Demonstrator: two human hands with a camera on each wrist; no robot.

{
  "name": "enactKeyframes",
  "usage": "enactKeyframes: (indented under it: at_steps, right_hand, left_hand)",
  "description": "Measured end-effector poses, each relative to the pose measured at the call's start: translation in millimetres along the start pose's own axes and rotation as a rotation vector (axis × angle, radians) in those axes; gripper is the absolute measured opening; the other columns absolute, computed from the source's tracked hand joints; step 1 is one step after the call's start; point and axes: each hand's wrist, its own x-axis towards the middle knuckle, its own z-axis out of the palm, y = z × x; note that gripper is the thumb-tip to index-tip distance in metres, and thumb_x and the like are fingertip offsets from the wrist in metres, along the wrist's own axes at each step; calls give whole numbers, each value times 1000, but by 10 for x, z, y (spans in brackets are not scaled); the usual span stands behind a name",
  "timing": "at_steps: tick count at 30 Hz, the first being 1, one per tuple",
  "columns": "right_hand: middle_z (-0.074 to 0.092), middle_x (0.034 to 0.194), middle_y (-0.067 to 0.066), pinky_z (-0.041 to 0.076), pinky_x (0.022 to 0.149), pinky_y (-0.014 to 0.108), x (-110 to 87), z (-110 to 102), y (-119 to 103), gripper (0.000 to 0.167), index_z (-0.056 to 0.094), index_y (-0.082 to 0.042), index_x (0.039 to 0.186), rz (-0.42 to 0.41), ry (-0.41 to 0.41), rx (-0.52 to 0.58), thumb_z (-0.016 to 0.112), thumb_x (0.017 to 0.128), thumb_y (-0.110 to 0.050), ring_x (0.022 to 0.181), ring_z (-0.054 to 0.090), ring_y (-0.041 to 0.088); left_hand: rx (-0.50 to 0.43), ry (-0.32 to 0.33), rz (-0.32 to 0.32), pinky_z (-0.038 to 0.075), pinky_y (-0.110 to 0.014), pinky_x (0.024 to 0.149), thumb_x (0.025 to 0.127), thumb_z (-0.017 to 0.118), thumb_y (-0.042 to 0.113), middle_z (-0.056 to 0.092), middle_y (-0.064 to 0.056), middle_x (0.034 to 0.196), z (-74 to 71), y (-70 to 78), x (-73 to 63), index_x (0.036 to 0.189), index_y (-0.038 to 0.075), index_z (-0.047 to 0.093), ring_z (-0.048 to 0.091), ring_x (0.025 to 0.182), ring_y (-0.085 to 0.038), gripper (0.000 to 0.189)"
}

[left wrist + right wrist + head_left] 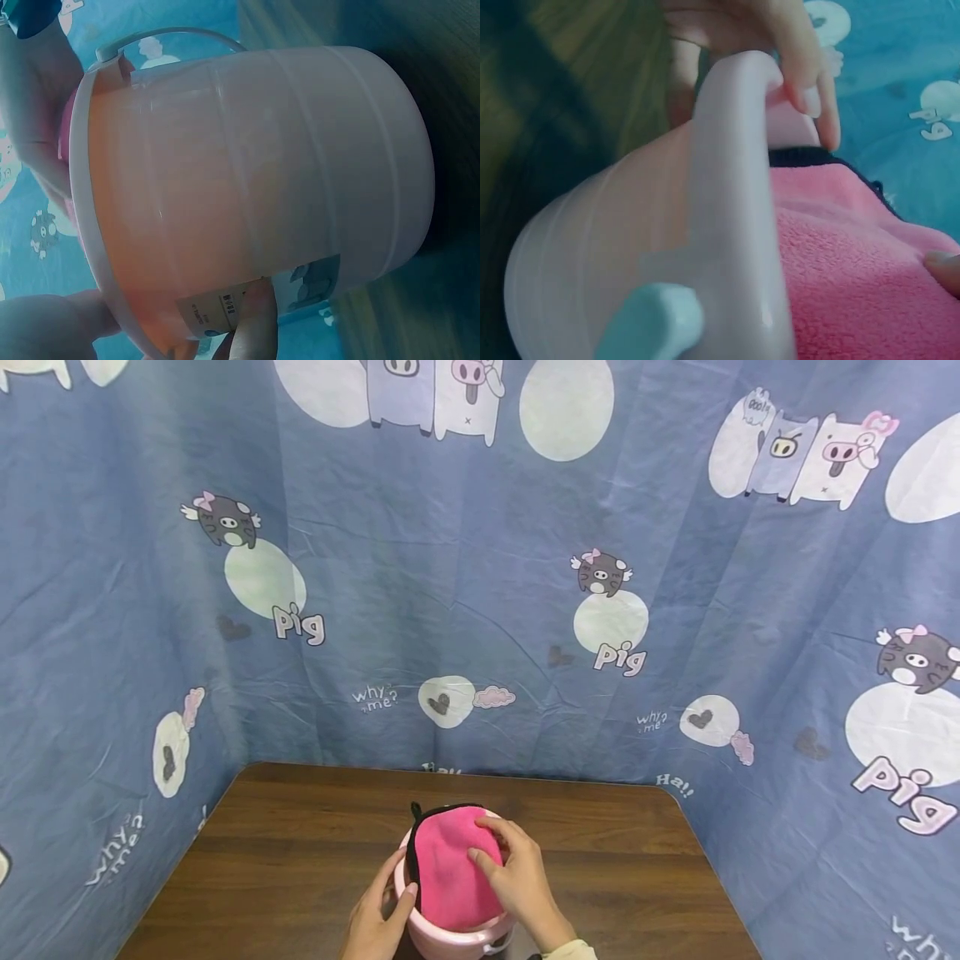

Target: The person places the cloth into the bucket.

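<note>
A pale pink bucket (450, 941) stands on the table near its front edge. Pink fleecy cloth (453, 868) with black edging and a small black loop covers the bucket's mouth, partly tucked inside the rim. At the left, my left hand (381, 914) grips the rim, its thumb over the inner side; the left wrist view shows a finger against the label (217, 307) on the outer wall. My right hand (525, 881) holds the cloth at its right side with curled thumb and index finger. Whatever lies under the cloth is hidden.
The brown wooden table (300, 843) spreads around the bucket on both sides. Blue curtains (450, 568) printed with cartoon pigs hang behind it and along both sides. A light handle (180, 31) is attached at the bucket's rim.
</note>
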Motion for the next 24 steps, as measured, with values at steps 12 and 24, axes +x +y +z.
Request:
enactKeyframes:
  at_steps: [12, 24]
  right_hand:
    - [72, 108, 15, 58, 71, 18, -25, 102, 132, 32, 70, -3, 114, -5, -123, -6, 78, 82, -2, 86, 71, 19]
    - [72, 105, 13, 57, 71, 18, 2, 128, 209, 31, 70, -4, 114, -28, -225, -47, 76, 84, -4, 86, 67, 10]
  left_hand:
    - [-17, -2, 15, 53, -63, 96, 96, 65, 26, 62, -21, 137, -4, -19, -11, 147, 23, 49, 69, 114, -40, 53]
    - [-30, -1, 16, 51, -63, 98, 96, 64, 25, 62, -23, 138, 8, -23, 1, 147, 22, 50, 69, 114, -39, 53]
